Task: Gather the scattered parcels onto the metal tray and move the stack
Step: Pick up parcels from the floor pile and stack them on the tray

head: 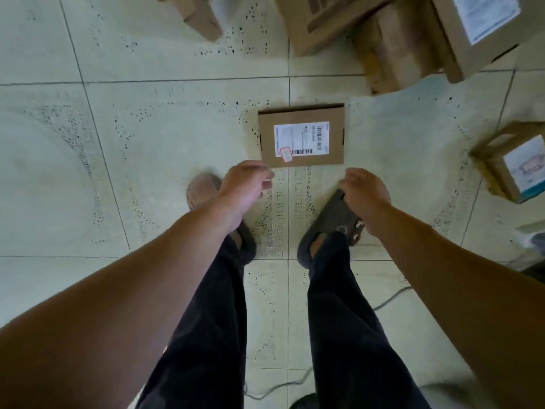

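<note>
L hand, R hand nr parcel

On the floor there are five plain cardboard parcels and one blurred brown block that may be a sixth, three white labels, two hands, the left hand and the right hand, two slippers and one thin cable.
</note>
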Action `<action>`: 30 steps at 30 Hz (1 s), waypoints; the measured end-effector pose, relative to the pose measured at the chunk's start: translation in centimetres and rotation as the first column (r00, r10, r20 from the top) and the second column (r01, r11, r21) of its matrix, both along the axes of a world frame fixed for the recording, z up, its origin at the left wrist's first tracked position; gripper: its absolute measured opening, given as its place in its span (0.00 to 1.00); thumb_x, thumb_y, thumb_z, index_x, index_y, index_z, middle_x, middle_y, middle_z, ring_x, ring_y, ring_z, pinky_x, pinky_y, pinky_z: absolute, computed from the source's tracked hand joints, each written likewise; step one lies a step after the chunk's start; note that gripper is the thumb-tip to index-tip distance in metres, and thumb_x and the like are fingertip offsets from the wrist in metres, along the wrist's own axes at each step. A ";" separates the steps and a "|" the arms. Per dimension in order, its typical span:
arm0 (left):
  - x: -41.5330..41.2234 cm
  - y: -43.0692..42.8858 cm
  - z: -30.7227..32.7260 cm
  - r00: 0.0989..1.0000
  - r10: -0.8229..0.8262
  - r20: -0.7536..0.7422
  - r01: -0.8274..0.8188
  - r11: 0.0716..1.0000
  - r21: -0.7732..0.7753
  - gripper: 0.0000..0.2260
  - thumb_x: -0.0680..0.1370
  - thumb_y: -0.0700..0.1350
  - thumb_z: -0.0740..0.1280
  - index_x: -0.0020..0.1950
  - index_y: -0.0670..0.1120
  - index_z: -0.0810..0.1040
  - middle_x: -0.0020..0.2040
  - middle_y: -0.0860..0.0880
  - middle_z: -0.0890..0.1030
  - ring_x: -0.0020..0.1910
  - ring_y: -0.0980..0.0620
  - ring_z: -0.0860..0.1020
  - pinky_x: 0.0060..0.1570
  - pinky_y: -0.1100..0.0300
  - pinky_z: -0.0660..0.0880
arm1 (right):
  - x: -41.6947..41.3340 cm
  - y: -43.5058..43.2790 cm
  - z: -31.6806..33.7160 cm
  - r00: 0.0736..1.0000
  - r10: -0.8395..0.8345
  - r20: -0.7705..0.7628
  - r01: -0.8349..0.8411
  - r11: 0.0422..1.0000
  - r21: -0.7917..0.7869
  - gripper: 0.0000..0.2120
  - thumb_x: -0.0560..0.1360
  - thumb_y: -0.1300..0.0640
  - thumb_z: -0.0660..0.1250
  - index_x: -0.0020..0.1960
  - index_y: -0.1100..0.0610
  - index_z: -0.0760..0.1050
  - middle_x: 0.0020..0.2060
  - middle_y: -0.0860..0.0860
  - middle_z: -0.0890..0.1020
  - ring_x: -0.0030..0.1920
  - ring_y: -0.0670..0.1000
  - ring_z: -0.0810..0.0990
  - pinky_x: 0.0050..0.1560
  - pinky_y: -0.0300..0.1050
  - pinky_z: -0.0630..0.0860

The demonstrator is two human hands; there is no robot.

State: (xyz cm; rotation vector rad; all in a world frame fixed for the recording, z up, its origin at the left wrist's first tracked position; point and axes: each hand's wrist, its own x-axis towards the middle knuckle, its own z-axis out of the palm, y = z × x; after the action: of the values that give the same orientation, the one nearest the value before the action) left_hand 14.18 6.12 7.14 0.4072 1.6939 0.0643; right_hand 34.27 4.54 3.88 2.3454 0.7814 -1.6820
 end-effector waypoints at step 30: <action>-1.2 -0.8 -11.1 0.989 -0.088 -0.115 0.087 0.996 -0.017 0.10 0.77 0.39 0.62 0.52 0.51 0.80 0.43 0.52 0.80 0.38 0.54 0.74 0.37 0.60 0.68 | -1.4 -0.6 -8.3 0.982 -0.177 0.068 0.170 0.980 0.100 0.11 0.75 0.58 0.61 0.51 0.43 0.77 0.38 0.39 0.79 0.40 0.45 0.77 0.41 0.41 0.73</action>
State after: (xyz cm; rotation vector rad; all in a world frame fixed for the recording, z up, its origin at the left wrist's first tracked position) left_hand 12.98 5.33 -3.99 0.4838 1.7874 -0.0339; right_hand 32.87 3.94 -4.43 2.5941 0.6730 -1.6411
